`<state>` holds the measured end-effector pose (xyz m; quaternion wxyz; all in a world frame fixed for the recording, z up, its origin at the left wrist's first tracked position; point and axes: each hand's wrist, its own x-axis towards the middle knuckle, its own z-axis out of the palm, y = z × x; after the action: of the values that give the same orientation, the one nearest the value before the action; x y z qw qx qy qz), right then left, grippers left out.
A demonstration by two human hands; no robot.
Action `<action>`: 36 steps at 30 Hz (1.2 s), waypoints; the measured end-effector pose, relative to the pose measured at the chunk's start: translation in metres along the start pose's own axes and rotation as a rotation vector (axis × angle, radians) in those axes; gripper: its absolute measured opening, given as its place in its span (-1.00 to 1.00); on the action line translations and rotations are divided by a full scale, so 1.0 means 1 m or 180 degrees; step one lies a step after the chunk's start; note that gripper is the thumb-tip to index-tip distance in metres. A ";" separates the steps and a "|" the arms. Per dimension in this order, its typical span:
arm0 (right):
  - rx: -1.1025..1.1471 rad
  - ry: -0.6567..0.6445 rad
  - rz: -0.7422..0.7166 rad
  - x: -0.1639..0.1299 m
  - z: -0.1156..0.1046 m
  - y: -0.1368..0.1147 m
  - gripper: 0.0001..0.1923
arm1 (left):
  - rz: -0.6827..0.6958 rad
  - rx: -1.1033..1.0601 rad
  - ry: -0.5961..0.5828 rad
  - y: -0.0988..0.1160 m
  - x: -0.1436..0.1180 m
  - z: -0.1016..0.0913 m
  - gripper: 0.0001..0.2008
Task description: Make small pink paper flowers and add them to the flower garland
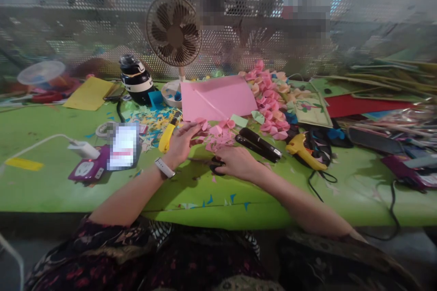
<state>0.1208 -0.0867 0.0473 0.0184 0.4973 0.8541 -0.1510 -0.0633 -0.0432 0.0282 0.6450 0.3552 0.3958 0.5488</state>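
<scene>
My left hand (180, 143), with a white band at the wrist, reaches over the green table; its fingers are closed on a small pink paper petal (204, 123) at their tips. In my right hand (236, 163) is a pair of scissors (217, 166). Their black handles show at the fingers, and the dim blades point left toward my left hand. Pink paper scraps (220, 138) lie in a heap between and beyond the hands. Just right of that heap rests a black stapler (258, 144). A yellow-handled tool (166, 138) lies beside my left hand.
Behind the hands lies a pink sheet (218, 97), with a pile of pink petals (269, 104) to its right. A fan (175, 32) and a black bottle (137, 79) stand at the back. A lit phone (122, 146) leans left; a yellow glue gun (306, 151) lies right.
</scene>
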 end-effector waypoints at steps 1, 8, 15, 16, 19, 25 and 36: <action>0.0060 -0.0109 -0.0021 0.000 -0.002 0.001 -0.77 | 0.0016 0.0057 0.0012 -0.002 -0.001 0.000 -0.68; 0.1691 0.0357 -0.0098 0.002 -0.024 0.026 -0.86 | 0.0124 0.0673 -0.0269 -0.016 -0.005 0.001 -0.69; 0.3196 0.1423 0.0156 0.019 -0.006 0.028 -0.81 | 0.0099 0.0938 -0.0551 -0.024 -0.010 0.015 -0.67; 0.3200 0.1523 0.0159 0.021 -0.004 0.028 -0.83 | 0.0052 0.0981 -0.0619 -0.024 -0.009 0.016 -0.66; 0.3093 0.1817 0.0291 0.021 -0.007 0.035 -0.82 | 0.0031 0.1365 -0.0861 -0.019 0.003 0.015 -0.65; 0.3256 0.2363 0.0512 0.023 -0.020 0.064 -0.74 | 0.1652 0.3556 -0.0889 -0.011 0.045 0.006 -0.66; 0.3189 0.2317 0.0225 0.021 -0.021 0.065 -0.77 | 0.1862 0.4460 -0.0775 -0.024 0.072 0.026 -0.75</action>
<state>0.1684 -0.0331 0.0483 -0.5048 0.4932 0.6140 -0.3536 -0.0235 0.0239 0.0091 0.1369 0.8290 0.4672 0.2751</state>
